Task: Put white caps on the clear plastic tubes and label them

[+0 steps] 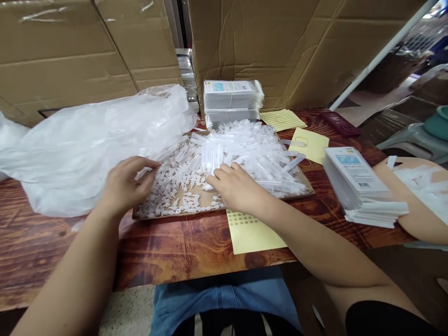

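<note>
Because the clear tubes (213, 156) look light, stiff and probably slippery, their middles seem the best hold; the small, knobbly white pieces (191, 201) likely suit a fingertip pinch. Both lie in a shallow cardboard tray (310, 187) on the wood-patterned tabletop (157, 252). The left hand (129, 184) curls over the pieces, the right hand (235, 187) bends by the tubes; whether either pinches anything, I cannot tell.

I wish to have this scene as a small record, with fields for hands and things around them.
left hand: near the small white pieces; any hold unclear
right hand: by the clear tubes; any hold unclear
cardboard tray: carries pieces and tubes
white bag: left of the tubes
front yellow sheet: partly under the right forearm
right card stack: right of the tray
</note>
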`<state>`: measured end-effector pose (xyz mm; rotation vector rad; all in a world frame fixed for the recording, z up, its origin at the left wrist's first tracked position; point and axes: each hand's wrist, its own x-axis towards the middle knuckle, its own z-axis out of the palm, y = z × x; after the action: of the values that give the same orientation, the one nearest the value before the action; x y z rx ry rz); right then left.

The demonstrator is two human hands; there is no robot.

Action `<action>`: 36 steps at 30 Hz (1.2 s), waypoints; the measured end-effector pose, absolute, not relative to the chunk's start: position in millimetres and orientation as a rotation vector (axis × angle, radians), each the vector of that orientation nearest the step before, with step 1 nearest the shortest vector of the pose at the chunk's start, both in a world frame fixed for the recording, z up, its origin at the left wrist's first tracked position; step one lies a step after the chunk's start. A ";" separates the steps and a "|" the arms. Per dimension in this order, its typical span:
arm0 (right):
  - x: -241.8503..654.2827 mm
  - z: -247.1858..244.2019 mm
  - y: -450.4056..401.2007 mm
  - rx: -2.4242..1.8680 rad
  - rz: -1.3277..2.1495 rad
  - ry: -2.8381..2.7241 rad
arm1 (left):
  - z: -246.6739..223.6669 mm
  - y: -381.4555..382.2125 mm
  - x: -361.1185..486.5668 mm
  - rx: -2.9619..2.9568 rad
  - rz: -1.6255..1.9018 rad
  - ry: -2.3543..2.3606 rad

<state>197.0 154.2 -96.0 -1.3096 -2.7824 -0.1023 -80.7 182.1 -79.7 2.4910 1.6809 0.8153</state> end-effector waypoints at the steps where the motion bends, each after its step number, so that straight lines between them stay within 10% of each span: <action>1: 196.8 -97.0 155.0 -1.306 -0.100 -2.773 | -80.4 178.8 -74.5 2.531 0.768 1.540; 22: 208.0 -86.9 177.2 -1.222 0.805 -2.036 | -100.3 168.7 -34.4 2.361 0.281 0.938; 36: 258.7 -52.9 255.4 -1.728 0.046 -2.281 | -97.0 176.8 -50.0 2.389 0.239 0.917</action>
<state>258.7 255.4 -52.9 -1.7277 -2.2808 0.0457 -50.0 176.8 -97.0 2.3891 0.9173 0.2391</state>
